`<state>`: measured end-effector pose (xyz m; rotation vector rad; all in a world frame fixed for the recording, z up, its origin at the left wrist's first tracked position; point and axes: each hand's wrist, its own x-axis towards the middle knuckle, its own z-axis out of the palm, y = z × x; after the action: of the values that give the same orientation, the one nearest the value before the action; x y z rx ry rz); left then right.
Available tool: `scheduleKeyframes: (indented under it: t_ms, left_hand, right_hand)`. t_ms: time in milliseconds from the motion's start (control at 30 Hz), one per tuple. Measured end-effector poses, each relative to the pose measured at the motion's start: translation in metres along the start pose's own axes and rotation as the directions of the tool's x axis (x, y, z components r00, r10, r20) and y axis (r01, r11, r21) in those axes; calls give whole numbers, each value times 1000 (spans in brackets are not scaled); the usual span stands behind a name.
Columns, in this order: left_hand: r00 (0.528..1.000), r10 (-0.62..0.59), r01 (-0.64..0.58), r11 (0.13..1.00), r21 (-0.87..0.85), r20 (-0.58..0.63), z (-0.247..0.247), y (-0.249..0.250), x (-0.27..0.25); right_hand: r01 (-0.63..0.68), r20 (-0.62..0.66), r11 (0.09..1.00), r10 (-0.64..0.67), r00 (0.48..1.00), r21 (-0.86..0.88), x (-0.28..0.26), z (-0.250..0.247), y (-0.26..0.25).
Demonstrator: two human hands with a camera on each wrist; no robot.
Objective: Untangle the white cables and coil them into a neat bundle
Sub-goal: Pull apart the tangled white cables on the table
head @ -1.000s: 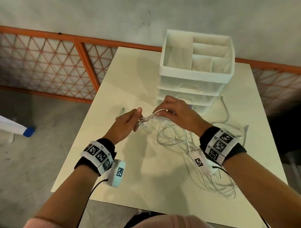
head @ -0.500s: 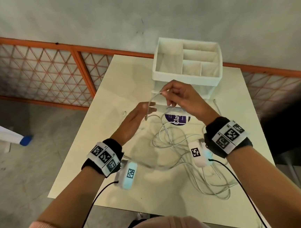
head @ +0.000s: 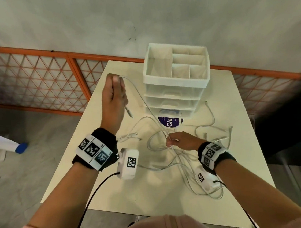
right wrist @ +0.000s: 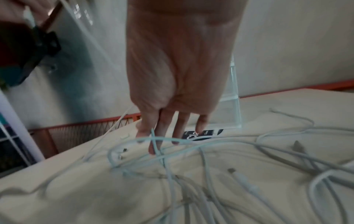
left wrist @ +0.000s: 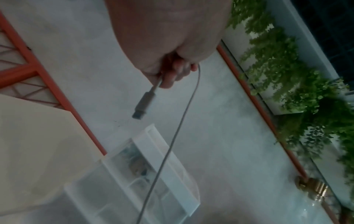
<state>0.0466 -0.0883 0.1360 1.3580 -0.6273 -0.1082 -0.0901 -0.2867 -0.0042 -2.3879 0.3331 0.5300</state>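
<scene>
Several white cables (head: 188,157) lie tangled on the cream table (head: 105,188), mostly right of centre. My left hand (head: 115,88) is raised above the table's left side and grips one cable near its end. That cable's plug (head: 129,113) hangs below the fist, and the left wrist view shows the plug (left wrist: 142,104) dangling from the left hand (left wrist: 172,72). From the fist this cable (head: 141,98) slopes down to my right hand (head: 170,142), which pinches it low over the tangle. The right wrist view shows the cable (right wrist: 155,144) passing between the fingers (right wrist: 143,130).
A white drawer organizer (head: 176,82) with open top compartments stands at the table's back. A round purple-labelled item (head: 170,123) lies at its foot. An orange lattice railing (head: 33,73) runs behind the table. Cable ends reach toward the right edge (head: 229,128).
My left hand has risen up and to the left, drawing the cable end out of the tangle. My right hand has dropped from in front of the organizer to the cables on the table.
</scene>
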Motion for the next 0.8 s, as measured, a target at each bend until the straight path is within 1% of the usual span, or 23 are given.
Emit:
scheduleKeyframes:
  t_ms: [33, 100, 167, 200, 233, 300, 367, 400, 500, 567, 633, 700, 800]
  left_hand:
    - [999, -1, 2, 999, 40, -36, -4, -4, 2]
    - [997, -29, 42, 977, 207, -66, -9, -17, -1]
    - [991, -128, 137, 920, 367, -47, -7, -33, -12]
    - [982, -189, 183, 896, 405, -27, -3, -40, -19]
    - [971, -240, 215, 884, 415, 8, 2, -45, -26]
    - [951, -297, 243, 890, 385, 89, 14, -49, -36]
    - [921, -338, 253, 897, 363, 194, 30, -46, -39]
    - [899, -351, 248, 901, 355, 262, 37, -43, -39]
    - [842, -320, 222, 939, 262, 435, 56, -27, -37]
    - [838, -269, 201, 961, 189, 474, 63, -21, -34]
    - [838, -225, 161, 973, 168, 497, 67, -20, -30]
    - [849, -195, 118, 976, 184, 492, 70, -22, -26]
    - [892, -170, 91, 975, 202, 420, 74, -21, -23]
  right_hand:
    - [-14, -66, 1000, 14, 998, 4, -1, 3, 4]
    - [-19, -202, 1000, 22, 979, 17, -5, -5, 1]
    - [36, -314, 999, -23, 949, 35, -12, -20, -10]
    - [73, -347, 997, -57, 936, 33, -16, -29, -18]
    - [119, -364, 992, -95, 927, 43, -22, -40, -27]
    - [239, -368, 966, -189, 911, 95, -34, -60, -52]
    - [340, -410, 932, -265, 873, 123, -48, -79, -80]
    - [378, -447, 917, -288, 847, 125, -55, -88, -92]
    - [483, -550, 863, -336, 764, 144, -72, -112, -119]
    - [527, -609, 831, -327, 722, 179, -82, -123, -129]
    - [534, -652, 824, -302, 696, 188, -84, -129, -131]
    - [518, -668, 825, -257, 699, 225, -80, -127, -124]
    - [466, -643, 832, -184, 744, 302, -69, -109, -102]
